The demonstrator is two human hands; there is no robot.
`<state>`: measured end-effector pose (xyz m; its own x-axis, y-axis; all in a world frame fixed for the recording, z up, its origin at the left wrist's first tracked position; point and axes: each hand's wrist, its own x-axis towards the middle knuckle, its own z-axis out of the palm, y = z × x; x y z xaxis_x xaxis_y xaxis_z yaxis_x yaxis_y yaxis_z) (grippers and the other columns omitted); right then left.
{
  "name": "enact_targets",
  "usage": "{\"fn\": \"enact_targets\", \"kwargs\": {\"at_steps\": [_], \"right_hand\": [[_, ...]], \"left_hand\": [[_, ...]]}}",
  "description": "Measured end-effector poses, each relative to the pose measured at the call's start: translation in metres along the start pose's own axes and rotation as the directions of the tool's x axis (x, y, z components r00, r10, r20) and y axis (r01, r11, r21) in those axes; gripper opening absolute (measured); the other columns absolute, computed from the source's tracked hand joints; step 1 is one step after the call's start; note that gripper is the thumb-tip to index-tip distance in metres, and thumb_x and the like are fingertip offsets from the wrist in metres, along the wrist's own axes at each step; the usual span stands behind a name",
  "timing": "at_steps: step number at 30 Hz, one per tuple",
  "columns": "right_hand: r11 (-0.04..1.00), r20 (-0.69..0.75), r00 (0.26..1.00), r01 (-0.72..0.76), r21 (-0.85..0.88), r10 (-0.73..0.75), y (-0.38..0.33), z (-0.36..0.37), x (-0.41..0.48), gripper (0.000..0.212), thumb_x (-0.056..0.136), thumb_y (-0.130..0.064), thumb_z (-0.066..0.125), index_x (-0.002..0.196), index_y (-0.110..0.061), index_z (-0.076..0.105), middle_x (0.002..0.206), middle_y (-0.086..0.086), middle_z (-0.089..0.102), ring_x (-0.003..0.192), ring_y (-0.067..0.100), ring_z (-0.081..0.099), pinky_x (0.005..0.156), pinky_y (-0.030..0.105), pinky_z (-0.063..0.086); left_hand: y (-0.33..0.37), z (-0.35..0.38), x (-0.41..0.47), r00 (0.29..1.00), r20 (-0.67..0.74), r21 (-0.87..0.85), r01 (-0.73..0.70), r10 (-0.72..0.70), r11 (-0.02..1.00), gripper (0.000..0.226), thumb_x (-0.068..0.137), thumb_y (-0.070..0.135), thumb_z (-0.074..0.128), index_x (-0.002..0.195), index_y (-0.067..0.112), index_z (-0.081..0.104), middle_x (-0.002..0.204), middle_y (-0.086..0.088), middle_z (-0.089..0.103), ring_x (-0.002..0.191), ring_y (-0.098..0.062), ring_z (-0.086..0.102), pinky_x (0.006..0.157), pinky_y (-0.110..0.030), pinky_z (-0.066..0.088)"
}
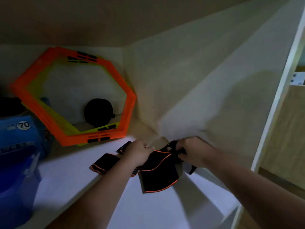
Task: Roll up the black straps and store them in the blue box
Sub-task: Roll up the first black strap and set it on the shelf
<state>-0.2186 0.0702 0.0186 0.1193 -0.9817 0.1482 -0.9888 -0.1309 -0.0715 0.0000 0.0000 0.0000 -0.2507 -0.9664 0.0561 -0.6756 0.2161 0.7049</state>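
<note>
Here we note the smooth white shelf (pixel 66 179). At 9 o'clock stands the glossy blue box (pixel 18 171); at 11 o'clock lean flat orange hexagonal frames (pixel 130 103). At centre, the soft black strap (pixel 158 172), orange-piped, hangs folded between our hands. Our left hand (pixel 140 152) pinches its upper edge, and our right hand (pixel 189 151) clenches its bunched end.

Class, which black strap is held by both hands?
The hanging strap between left hand and right hand; the flat strap lies loose on the shelf.
</note>
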Motion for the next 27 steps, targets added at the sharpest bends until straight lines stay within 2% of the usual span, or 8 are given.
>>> {"fn": "enact_targets", "kwargs": {"at_steps": [3, 6, 10, 13, 16, 20, 23, 27], "right_hand": [[0.999, -0.017, 0.999, 0.033, -0.028, -0.034, -0.007, 0.01, 0.011, 0.032, 0.084, -0.022, 0.065, 0.115, -0.022, 0.057, 0.113, 0.005, 0.064, 0.104, 0.028, 0.06, 0.08, 0.034, 0.049], [0.991, -0.069, 0.993, 0.092, -0.099, -0.099, -0.012, 0.018, 0.02, 0.044, 0.084, -0.015, 0.063, 0.124, -0.027, 0.052, 0.123, 0.003, 0.051, 0.111, 0.033, 0.055, 0.083, 0.043, 0.053], [0.951, 0.015, 0.976, 0.213, -0.226, -0.215, -0.012, 0.027, 0.026, 0.053, 0.089, -0.016, 0.058, 0.137, -0.038, 0.051, 0.142, 0.0, 0.04, 0.114, 0.033, 0.053, 0.09, 0.044, 0.053], [0.937, 0.089, 0.972, 0.233, -0.26, -0.217, -0.009, 0.029, 0.027, 0.034, 0.084, -0.022, 0.059, 0.115, -0.036, 0.063, 0.124, 0.001, 0.049, 0.101, 0.033, 0.061, 0.085, 0.043, 0.054], [0.936, 0.093, 0.973, 0.229, -0.267, -0.212, -0.009, 0.031, 0.024, 0.028, 0.083, -0.034, 0.045, 0.103, -0.028, 0.063, 0.103, 0.002, 0.062, 0.092, 0.032, 0.066, 0.082, 0.041, 0.054], [0.958, 0.068, 0.968, 0.249, -0.139, -0.242, -0.011, 0.042, 0.012, 0.035, 0.083, -0.028, 0.051, 0.114, -0.027, 0.065, 0.112, 0.0, 0.07, 0.107, 0.025, 0.065, 0.086, 0.032, 0.05], [0.969, 0.105, 0.964, 0.248, -0.013, -0.245, -0.007, 0.048, 0.0, 0.022, 0.083, -0.019, 0.06, 0.101, -0.022, 0.072, 0.109, -0.003, 0.071, 0.103, 0.018, 0.067, 0.081, 0.026, 0.045], [0.963, 0.104, 0.958, 0.26, 0.074, -0.266, 0.001, 0.058, -0.022, 0.025, 0.078, -0.022, 0.052, 0.096, -0.02, 0.07, 0.106, -0.005, 0.07, 0.093, 0.014, 0.068, 0.08, 0.033, 0.053]], "left_hand": [[-0.004, 0.005, 0.001, 0.998, 0.055, 0.056, 0.005, -0.008, 0.998, 0.027, 0.086, 0.034, 0.071, 0.078, 0.009, 0.062, 0.076, -0.017, 0.069, 0.064, -0.03, 0.07, 0.061, -0.039, 0.062], [-0.009, 0.014, -0.005, 0.987, 0.158, 0.073, 0.029, -0.04, 0.997, 0.017, 0.081, 0.014, 0.068, 0.067, 0.012, 0.059, 0.054, -0.005, 0.051, 0.041, -0.019, 0.049, 0.045, -0.022, 0.04], [-0.02, 0.02, -0.017, 0.99, 0.14, 0.156, -0.02, -0.002, 0.988, 0.014, 0.076, 0.014, 0.065, 0.087, 0.006, 0.067, 0.071, -0.007, 0.062, 0.062, -0.022, 0.06, 0.054, -0.026, 0.042], [-0.027, 0.015, -0.026, 0.996, 0.075, 0.2, -0.058, 0.044, 0.978, 0.015, 0.074, 0.022, 0.068, 0.086, 0.02, 0.06, 0.083, -0.002, 0.065, 0.073, -0.018, 0.062, 0.055, -0.027, 0.04], [-0.032, 0.005, -0.04, 0.996, -0.019, 0.179, -0.078, 0.083, 0.981, 0.015, 0.076, 0.024, 0.068, 0.084, 0.023, 0.055, 0.076, 0.002, 0.062, 0.067, -0.016, 0.056, 0.055, -0.028, 0.037], [-0.036, -0.008, -0.067, 0.976, -0.156, 0.132, -0.13, 0.15, 0.983, 0.022, 0.076, 0.016, 0.065, 0.073, 0.019, 0.044, 0.059, 0.004, 0.048, 0.054, -0.012, 0.043, 0.052, -0.025, 0.033], [-0.048, -0.013, -0.087, 0.965, -0.212, 0.161, -0.124, 0.157, 0.979, 0.024, 0.075, 0.013, 0.064, 0.088, 0.022, 0.046, 0.069, 0.007, 0.054, 0.06, -0.007, 0.049, 0.056, -0.019, 0.039], [-0.065, -0.019, -0.1, 0.974, -0.172, 0.171, -0.118, 0.147, 0.978, 0.066, 0.072, 0.021, 0.059, 0.131, 0.046, 0.042, 0.092, 0.013, 0.058, 0.082, -0.013, 0.061, 0.075, -0.034, 0.051]]}}
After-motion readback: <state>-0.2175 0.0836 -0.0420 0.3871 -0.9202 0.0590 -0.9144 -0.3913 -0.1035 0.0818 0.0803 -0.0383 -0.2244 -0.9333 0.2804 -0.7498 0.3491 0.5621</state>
